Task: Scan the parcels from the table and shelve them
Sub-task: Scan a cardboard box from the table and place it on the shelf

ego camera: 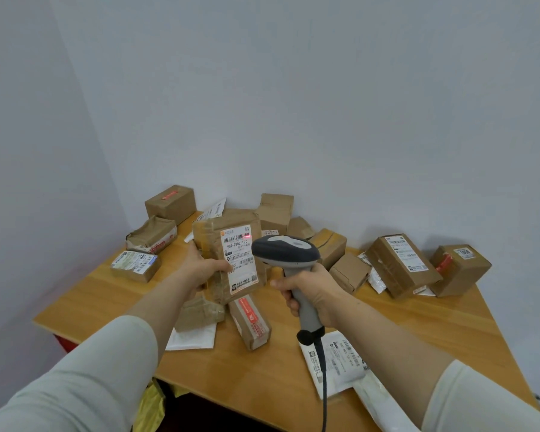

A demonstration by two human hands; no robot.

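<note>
Head view. A: Left hand [205,269] first; what's it doing?
B: Fingers wrapped round the lower edge of a taped brown parcel [212,241], raised above the pile; label [240,260] turned toward the person, likely so the barcode meets the beam; red line sits on it.
A: Further right?
B: Scanner [286,249] just beside the label; right hand [312,294] clenched on its handle; other parcels [399,265] strewn on the table [418,325], all sealed, contents hidden; no shelf visible.
</note>
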